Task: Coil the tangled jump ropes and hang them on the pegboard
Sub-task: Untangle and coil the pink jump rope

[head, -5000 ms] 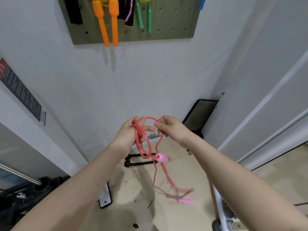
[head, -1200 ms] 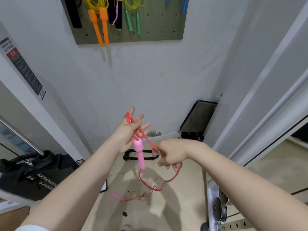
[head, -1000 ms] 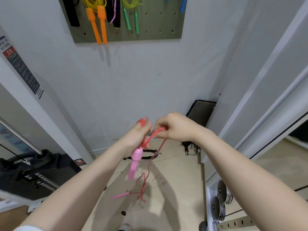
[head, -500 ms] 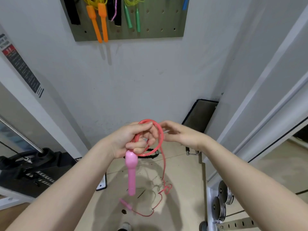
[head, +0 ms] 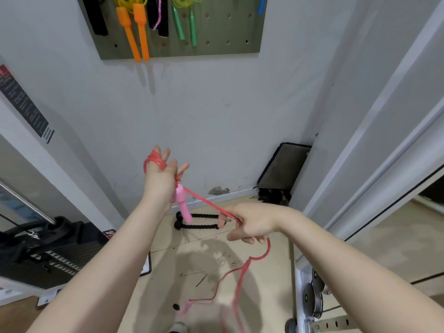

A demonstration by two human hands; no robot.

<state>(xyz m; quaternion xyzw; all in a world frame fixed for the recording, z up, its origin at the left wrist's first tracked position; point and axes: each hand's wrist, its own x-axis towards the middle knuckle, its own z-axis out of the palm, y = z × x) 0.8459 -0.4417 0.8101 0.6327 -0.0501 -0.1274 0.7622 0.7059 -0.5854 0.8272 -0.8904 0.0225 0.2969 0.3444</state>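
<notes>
Two hands wind a thin red plastic jump rope (head: 206, 203) in front of a wall.

Nearest, the loose end of the rope hangs down in wiggly bends to a small pink handle (head: 187, 308) close to the tan tiled floor (head: 259, 280). The right hand (head: 249, 224) has its fingers curled round the rope and pulls it tight. The rope runs up to the left hand (head: 161, 175), which is raised with its fingers spread, red loops wrapped round them. A second pink plastic handle (head: 183, 205) hangs just under that hand. The hands are apart. On the floor behind lies a black twisted rope (head: 198, 221). High on the wall a grey-green pegboard (head: 216, 30) holds orange-handled (head: 137, 32) and green-handled (head: 185, 22) jump ropes.
</notes>
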